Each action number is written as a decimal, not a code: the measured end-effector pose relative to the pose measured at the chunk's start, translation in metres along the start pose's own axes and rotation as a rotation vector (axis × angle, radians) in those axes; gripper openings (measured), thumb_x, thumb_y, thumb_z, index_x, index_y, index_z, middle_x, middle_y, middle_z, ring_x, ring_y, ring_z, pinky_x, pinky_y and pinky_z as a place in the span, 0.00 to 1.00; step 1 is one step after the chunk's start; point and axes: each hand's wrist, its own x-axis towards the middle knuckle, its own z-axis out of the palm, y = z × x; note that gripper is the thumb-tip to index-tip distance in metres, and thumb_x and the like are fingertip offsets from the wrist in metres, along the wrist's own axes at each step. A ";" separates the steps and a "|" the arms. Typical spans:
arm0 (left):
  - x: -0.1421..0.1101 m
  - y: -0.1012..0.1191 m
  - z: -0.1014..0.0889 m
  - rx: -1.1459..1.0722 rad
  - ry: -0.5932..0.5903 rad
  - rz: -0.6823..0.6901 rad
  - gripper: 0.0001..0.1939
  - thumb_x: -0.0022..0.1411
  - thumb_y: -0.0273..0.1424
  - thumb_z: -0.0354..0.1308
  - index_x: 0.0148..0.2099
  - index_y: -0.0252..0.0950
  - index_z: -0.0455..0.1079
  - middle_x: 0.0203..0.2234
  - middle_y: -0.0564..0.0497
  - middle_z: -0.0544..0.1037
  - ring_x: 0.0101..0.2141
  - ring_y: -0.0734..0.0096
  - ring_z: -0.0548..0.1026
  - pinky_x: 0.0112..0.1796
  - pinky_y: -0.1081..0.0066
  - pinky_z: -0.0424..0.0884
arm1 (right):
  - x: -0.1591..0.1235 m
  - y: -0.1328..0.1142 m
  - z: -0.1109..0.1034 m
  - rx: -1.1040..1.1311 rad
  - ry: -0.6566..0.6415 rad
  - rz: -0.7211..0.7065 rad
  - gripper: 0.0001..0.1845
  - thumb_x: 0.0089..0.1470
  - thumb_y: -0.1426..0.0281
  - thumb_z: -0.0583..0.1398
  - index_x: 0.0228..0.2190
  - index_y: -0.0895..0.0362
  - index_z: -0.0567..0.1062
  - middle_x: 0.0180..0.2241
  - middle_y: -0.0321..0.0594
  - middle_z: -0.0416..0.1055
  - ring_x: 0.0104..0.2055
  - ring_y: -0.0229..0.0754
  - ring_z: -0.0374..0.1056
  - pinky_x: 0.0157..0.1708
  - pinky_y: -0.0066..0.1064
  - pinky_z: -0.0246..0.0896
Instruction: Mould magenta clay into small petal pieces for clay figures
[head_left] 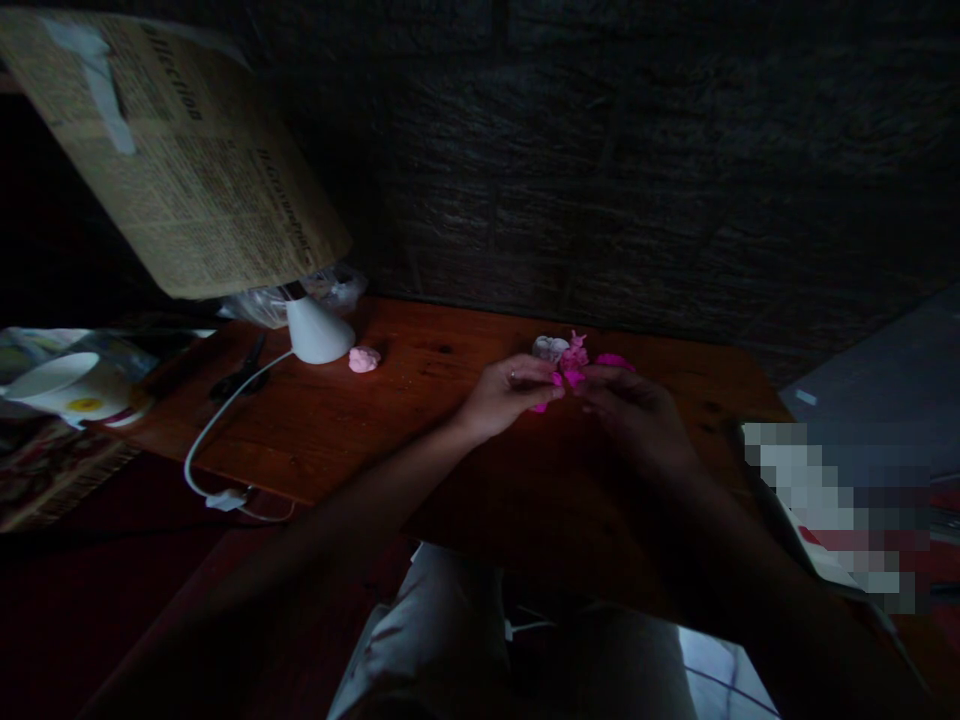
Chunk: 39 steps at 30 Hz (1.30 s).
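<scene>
A bright pink, lumpy clay-like piece (pixel 574 358) with small knobs at its top is between my hands, above the wooden table. My left hand (pixel 506 395) pinches its left side, thumb and fingertips together. From the other side my right hand (pixel 637 405) grips it with bent fingers; the shade hides the exact contact. More bright pink material (pixel 616 361) shows just beyond the right fingers, and a bit (pixel 538 407) sits under the left fingertips. Behind the left fingers is a whitish round thing (pixel 550 347). A pale pink lump (pixel 364 359) lies farther left.
The wooden table (pixel 405 400) backs onto a dark brick-patterned wall. At left stand a lamp with a newspaper-print shade (pixel 187 160) and white base (pixel 319 332), its cable (pixel 196 440), dark scissors (pixel 238 382) and a white cup (pixel 64 388). A blurred-out flat object (pixel 832 510) is at right.
</scene>
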 end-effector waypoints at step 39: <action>0.001 -0.003 0.000 0.051 0.017 0.053 0.19 0.42 0.35 0.75 0.36 0.32 0.79 0.33 0.48 0.82 0.33 0.71 0.78 0.37 0.69 0.75 | -0.002 -0.005 0.003 -0.130 -0.033 -0.031 0.15 0.43 0.58 0.72 0.33 0.53 0.83 0.34 0.39 0.81 0.35 0.42 0.73 0.35 0.34 0.67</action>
